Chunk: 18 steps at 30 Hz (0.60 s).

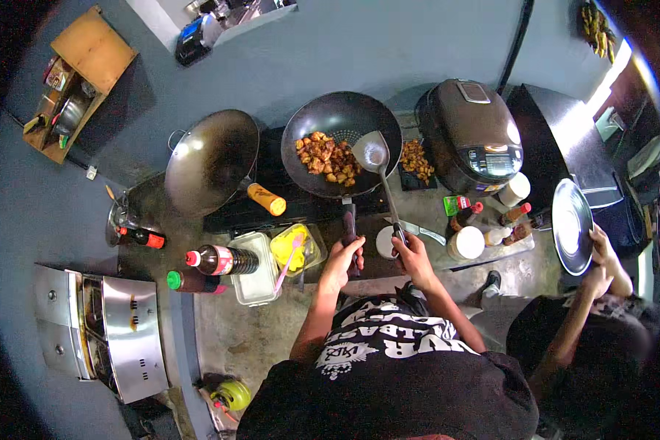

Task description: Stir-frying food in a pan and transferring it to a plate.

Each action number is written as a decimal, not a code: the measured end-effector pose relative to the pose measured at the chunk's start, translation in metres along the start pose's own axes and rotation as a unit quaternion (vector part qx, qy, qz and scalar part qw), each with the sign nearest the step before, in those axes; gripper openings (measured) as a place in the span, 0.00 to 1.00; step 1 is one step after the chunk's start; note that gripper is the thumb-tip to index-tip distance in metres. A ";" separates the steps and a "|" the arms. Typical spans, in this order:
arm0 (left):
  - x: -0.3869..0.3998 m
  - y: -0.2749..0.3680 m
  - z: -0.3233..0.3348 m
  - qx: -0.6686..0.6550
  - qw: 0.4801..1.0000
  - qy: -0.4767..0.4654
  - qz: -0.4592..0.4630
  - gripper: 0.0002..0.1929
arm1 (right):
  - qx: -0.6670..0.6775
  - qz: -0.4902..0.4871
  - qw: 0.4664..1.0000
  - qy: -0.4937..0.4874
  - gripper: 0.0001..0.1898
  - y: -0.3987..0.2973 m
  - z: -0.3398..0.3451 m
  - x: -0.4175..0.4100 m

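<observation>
My left hand (341, 263) is closed around the dark handle of a wok (341, 110) on the stove. Browned, diced food (327, 157) lies in the wok's lower left and middle. In my right hand (412, 254) is the handle of a metal wok spatula (372, 151), whose blade is inside the wok, just right of the food. More browned pieces (416, 160) lie on a dark surface right of the wok. Below the wok, a knife (426, 232) and a round white lid or container (385, 242) lie by my right hand.
A second wok (214, 159) stands left, near an orange-yellow canister (267, 199). Sauce bottles (228, 260), a clear plastic container (253, 269) and a tub of yellow food (296, 248) are nearer. Right are a rice cooker (473, 132), jars (466, 243) and another person holding a plate (572, 226).
</observation>
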State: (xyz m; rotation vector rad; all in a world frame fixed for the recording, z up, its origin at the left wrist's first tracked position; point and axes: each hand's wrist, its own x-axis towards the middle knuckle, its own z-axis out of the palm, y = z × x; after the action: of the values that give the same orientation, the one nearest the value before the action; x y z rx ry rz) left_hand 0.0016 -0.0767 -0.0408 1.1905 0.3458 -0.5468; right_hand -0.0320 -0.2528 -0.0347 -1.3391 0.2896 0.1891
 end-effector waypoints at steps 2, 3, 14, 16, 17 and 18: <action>0.001 -0.001 -0.001 -0.002 1.000 -0.005 0.001 0.09 | 0.005 -0.005 1.000 -0.002 0.11 0.005 -0.003 0.002; 0.001 -0.001 -0.001 -0.011 1.000 -0.004 0.003 0.09 | 0.020 0.016 1.000 0.001 0.12 0.002 -0.002 0.002; 0.000 0.001 0.002 0.002 1.000 -0.006 0.025 0.10 | -0.019 -0.020 1.000 0.005 0.13 0.000 -0.004 0.008; 0.003 -0.004 -0.005 -0.012 1.000 -0.006 0.028 0.09 | 0.004 0.007 1.000 0.003 0.13 -0.001 0.000 0.006; 0.004 -0.006 -0.006 -0.016 0.999 -0.019 0.026 0.09 | 0.002 0.009 1.000 0.010 0.13 0.000 0.000 0.006; 0.003 -0.007 -0.005 -0.025 0.999 -0.017 0.023 0.09 | 0.007 0.015 1.000 0.024 0.13 0.000 0.001 0.005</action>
State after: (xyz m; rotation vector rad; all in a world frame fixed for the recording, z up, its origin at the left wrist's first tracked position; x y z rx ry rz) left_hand 0.0005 -0.0744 -0.0500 1.1373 0.3015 -0.5148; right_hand -0.0266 -0.2518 -0.0357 -1.3277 0.3508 0.1803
